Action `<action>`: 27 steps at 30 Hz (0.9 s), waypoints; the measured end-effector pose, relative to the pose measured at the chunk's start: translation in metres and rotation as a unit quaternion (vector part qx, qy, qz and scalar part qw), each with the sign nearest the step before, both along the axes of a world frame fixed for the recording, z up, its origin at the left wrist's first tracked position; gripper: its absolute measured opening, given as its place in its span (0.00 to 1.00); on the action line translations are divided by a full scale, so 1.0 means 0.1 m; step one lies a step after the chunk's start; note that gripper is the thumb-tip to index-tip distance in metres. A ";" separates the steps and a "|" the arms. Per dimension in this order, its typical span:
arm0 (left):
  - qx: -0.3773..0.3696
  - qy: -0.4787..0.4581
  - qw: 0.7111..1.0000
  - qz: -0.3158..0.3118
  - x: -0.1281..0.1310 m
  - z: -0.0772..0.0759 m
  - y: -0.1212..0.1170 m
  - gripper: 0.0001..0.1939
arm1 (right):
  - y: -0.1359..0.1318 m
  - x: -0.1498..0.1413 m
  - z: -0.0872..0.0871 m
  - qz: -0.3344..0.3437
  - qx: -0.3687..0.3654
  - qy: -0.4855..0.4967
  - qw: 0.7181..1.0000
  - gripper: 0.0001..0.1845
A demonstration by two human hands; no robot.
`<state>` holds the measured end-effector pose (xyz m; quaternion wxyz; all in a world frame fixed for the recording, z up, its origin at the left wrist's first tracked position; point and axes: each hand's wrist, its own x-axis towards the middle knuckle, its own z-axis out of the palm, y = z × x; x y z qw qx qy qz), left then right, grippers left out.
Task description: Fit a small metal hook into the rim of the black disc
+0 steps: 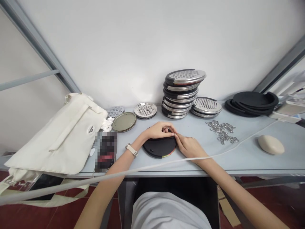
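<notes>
A round black disc (160, 148) lies on the table in front of me, a red and yellow band showing along its right rim. My left hand (160, 130) arches over its far side, with thumb and fingers closed at the upper right edge. There my right hand (189, 146) meets it, fingertips pinched together on the rim. Whether a small part sits between the fingertips is hidden. Behind the hands rises a tall stack of perforated metal discs with black rims (179, 98). A heap of small metal clips (221, 130) lies to the right.
A white bag (54, 136) and a blurred-out phone (106, 152) are at left. Behind stand an olive lid (124, 121), a perforated disc (145, 110), a shorter disc stack (206, 107) and black rings (252, 103). A white cable (152, 166) crosses low; a beige rounded object (271, 144) is right.
</notes>
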<state>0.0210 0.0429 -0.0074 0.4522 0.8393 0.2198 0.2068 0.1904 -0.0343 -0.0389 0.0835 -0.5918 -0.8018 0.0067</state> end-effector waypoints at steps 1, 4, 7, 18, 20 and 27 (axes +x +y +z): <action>0.000 -0.001 1.000 -0.001 0.00 0.00 0.00 0.14 | 0.00 0.00 0.00 -0.001 0.000 -0.003 1.000 0.23; 0.006 -0.002 1.000 0.002 0.01 -0.01 0.01 0.14 | 0.01 -0.01 -0.01 -0.004 0.004 -0.007 1.000 0.21; 0.012 -0.005 1.000 0.008 0.02 -0.02 0.02 0.14 | 0.01 -0.02 -0.02 -0.010 0.005 0.005 1.000 0.19; 0.054 0.013 0.998 0.016 0.01 -0.04 0.02 0.10 | -0.02 -0.01 0.02 -0.007 0.010 0.024 1.000 0.13; 0.061 0.018 0.998 0.020 0.02 -0.05 0.03 0.09 | -0.02 -0.01 0.02 -0.006 0.008 0.020 1.000 0.12; 0.085 0.029 0.996 0.022 0.03 -0.03 0.00 0.11 | -0.02 -0.01 0.01 -0.001 -0.001 0.024 1.000 0.14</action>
